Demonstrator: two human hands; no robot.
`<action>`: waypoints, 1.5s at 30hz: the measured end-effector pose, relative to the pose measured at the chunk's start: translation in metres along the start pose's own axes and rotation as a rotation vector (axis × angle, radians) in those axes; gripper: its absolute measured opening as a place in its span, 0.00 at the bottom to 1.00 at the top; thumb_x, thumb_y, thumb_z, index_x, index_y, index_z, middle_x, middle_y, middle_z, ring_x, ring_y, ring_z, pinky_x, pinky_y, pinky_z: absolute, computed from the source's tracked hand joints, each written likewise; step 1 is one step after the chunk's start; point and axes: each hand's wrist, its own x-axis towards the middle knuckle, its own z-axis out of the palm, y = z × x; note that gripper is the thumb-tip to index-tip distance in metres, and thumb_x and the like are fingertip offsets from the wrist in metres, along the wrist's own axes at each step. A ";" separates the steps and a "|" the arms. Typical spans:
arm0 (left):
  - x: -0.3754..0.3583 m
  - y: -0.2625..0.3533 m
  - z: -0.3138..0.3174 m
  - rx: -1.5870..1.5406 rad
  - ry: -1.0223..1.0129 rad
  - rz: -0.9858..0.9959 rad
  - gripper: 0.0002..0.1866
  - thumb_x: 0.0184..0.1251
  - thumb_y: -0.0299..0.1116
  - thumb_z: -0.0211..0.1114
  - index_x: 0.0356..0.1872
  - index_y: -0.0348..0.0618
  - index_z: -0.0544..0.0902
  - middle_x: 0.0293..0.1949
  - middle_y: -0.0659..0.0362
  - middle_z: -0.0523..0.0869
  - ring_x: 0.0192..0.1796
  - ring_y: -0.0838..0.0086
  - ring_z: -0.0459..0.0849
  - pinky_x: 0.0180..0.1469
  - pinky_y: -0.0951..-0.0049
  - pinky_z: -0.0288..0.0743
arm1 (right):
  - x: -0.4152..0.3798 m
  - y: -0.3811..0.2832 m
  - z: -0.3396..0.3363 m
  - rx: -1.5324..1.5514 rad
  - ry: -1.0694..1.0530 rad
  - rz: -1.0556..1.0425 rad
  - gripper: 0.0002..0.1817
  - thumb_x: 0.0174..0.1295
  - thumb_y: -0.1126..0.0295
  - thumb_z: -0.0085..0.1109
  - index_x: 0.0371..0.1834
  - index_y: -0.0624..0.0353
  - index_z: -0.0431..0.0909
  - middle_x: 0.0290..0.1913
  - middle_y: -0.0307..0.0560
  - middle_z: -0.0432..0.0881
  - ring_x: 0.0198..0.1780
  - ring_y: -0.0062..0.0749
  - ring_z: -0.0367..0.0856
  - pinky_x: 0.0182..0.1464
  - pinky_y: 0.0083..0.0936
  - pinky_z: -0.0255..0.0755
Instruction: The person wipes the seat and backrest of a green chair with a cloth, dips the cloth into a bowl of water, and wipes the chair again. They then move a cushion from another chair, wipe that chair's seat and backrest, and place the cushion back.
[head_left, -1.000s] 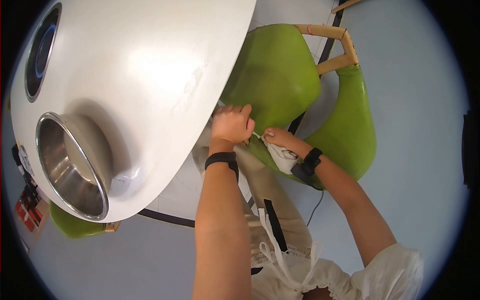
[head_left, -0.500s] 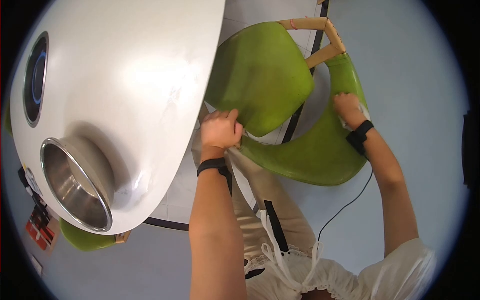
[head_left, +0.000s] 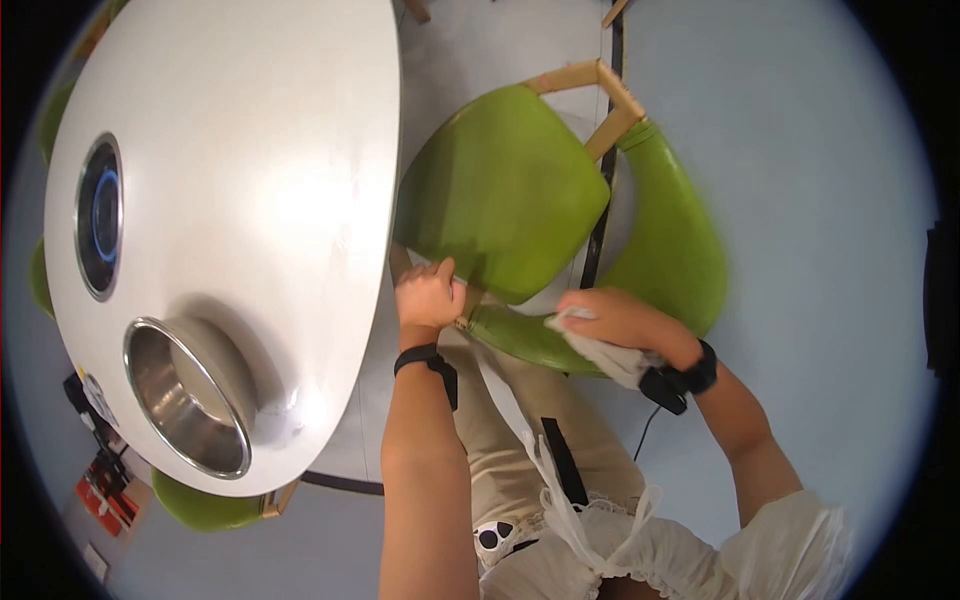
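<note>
A green chair has a padded seat [head_left: 510,195] and a curved green backrest [head_left: 675,240] joined by a wooden arm. My left hand [head_left: 430,297] is closed round the near wooden arm of the chair, beside the table edge; the fingers cover most of the wood there. In my right hand [head_left: 615,318] is a white cloth [head_left: 605,350], bunched under the fingers and hanging towards the wrist. Hand and cloth lie over the near part of the backrest. Both wrists wear black straps.
A white oval table [head_left: 290,130] fills the left side, bearing a steel bowl [head_left: 190,400] and a round dark inset with a blue ring [head_left: 103,215]. Another green chair [head_left: 210,503] shows beyond the table's lower edge. A thin black cable hangs below my right wrist.
My right hand has moved left and nearer along the backrest with the cloth. My left hand stays on the chair arm. The view has shifted somewhat.
</note>
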 end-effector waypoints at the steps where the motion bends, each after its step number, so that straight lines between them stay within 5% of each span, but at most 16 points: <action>1: 0.001 0.000 -0.001 -0.001 0.002 0.003 0.08 0.50 0.38 0.59 0.29 0.47 0.79 0.26 0.55 0.84 0.31 0.57 0.83 0.36 0.56 0.77 | -0.024 0.000 -0.013 -0.065 0.137 0.061 0.18 0.68 0.56 0.55 0.50 0.58 0.77 0.42 0.54 0.84 0.44 0.46 0.82 0.49 0.33 0.73; 7: 0.001 -0.001 0.006 0.024 0.026 0.000 0.07 0.53 0.40 0.59 0.29 0.52 0.80 0.25 0.56 0.84 0.33 0.55 0.82 0.36 0.53 0.76 | -0.143 0.053 -0.025 0.186 0.747 0.291 0.18 0.66 0.55 0.58 0.45 0.59 0.77 0.40 0.56 0.83 0.42 0.52 0.82 0.44 0.40 0.74; 11: 0.002 0.006 -0.001 -0.055 -0.021 -0.021 0.09 0.56 0.33 0.60 0.39 0.49 0.82 0.35 0.56 0.85 0.45 0.58 0.81 0.48 0.57 0.75 | -0.139 0.070 0.008 0.079 1.071 0.346 0.21 0.63 0.51 0.61 0.45 0.57 0.76 0.42 0.54 0.82 0.40 0.52 0.82 0.41 0.42 0.74; 16: -0.027 0.033 -0.035 -0.156 0.226 -0.193 0.15 0.57 0.24 0.60 0.47 0.40 0.78 0.47 0.51 0.80 0.53 0.52 0.75 0.56 0.55 0.69 | -0.129 0.072 0.016 -0.076 1.104 0.458 0.22 0.59 0.48 0.63 0.47 0.51 0.75 0.43 0.49 0.80 0.41 0.52 0.83 0.40 0.46 0.76; 19: -0.052 0.013 -0.009 -0.186 0.290 -0.423 0.20 0.59 0.30 0.62 0.54 0.38 0.74 0.52 0.45 0.77 0.56 0.51 0.74 0.59 0.55 0.68 | -0.129 0.075 0.015 -0.058 1.079 0.488 0.21 0.58 0.48 0.63 0.47 0.49 0.75 0.42 0.48 0.79 0.41 0.52 0.83 0.39 0.46 0.76; 22: -0.065 -0.035 0.065 -0.656 0.341 -0.791 0.27 0.60 0.40 0.67 0.57 0.38 0.72 0.56 0.47 0.76 0.57 0.55 0.74 0.59 0.52 0.68 | -0.126 0.078 0.011 -0.070 1.064 0.501 0.21 0.59 0.48 0.62 0.46 0.49 0.75 0.42 0.48 0.80 0.41 0.52 0.83 0.38 0.46 0.77; 25: -0.056 0.006 0.034 -1.373 -0.034 -1.205 0.34 0.58 0.50 0.69 0.60 0.39 0.71 0.61 0.50 0.73 0.56 0.58 0.74 0.57 0.48 0.69 | -0.122 0.081 0.015 -0.097 1.087 0.483 0.20 0.59 0.48 0.62 0.45 0.48 0.76 0.43 0.48 0.80 0.41 0.52 0.83 0.37 0.46 0.76; 29: -0.044 -0.003 0.067 -1.400 0.185 -1.192 0.28 0.58 0.49 0.68 0.54 0.44 0.74 0.50 0.55 0.78 0.51 0.62 0.76 0.50 0.52 0.70 | -0.118 0.082 0.016 -0.117 1.102 0.493 0.19 0.59 0.49 0.62 0.45 0.48 0.76 0.43 0.47 0.80 0.41 0.52 0.83 0.37 0.45 0.76; 30: -0.039 0.000 0.062 -1.469 0.238 -1.218 0.18 0.59 0.43 0.67 0.46 0.46 0.77 0.42 0.59 0.80 0.46 0.66 0.79 0.46 0.56 0.72 | -0.118 0.080 0.017 -0.107 1.112 0.493 0.18 0.59 0.50 0.62 0.45 0.48 0.76 0.42 0.47 0.80 0.40 0.52 0.83 0.37 0.45 0.76; 33: -0.039 -0.009 0.064 -1.738 0.266 -1.200 0.10 0.60 0.37 0.66 0.38 0.47 0.78 0.38 0.61 0.81 0.41 0.70 0.81 0.45 0.59 0.72 | -0.118 0.077 0.020 -0.092 1.165 0.486 0.18 0.59 0.50 0.63 0.44 0.49 0.77 0.42 0.47 0.80 0.40 0.51 0.83 0.38 0.45 0.76; 37: -0.043 -0.014 0.063 -1.692 0.122 -1.127 0.05 0.63 0.37 0.64 0.31 0.50 0.77 0.31 0.62 0.82 0.38 0.71 0.80 0.46 0.58 0.71 | -0.108 0.091 0.026 -0.108 1.257 0.440 0.17 0.60 0.51 0.63 0.43 0.50 0.77 0.41 0.47 0.80 0.42 0.49 0.82 0.40 0.43 0.75; 45: -0.088 -0.014 0.064 -1.761 0.107 -1.072 0.06 0.62 0.34 0.63 0.37 0.50 0.76 0.33 0.62 0.82 0.40 0.71 0.80 0.45 0.59 0.74 | -0.112 0.090 0.033 0.021 1.303 0.280 0.17 0.63 0.55 0.61 0.46 0.57 0.76 0.45 0.52 0.81 0.46 0.50 0.80 0.46 0.39 0.72</action>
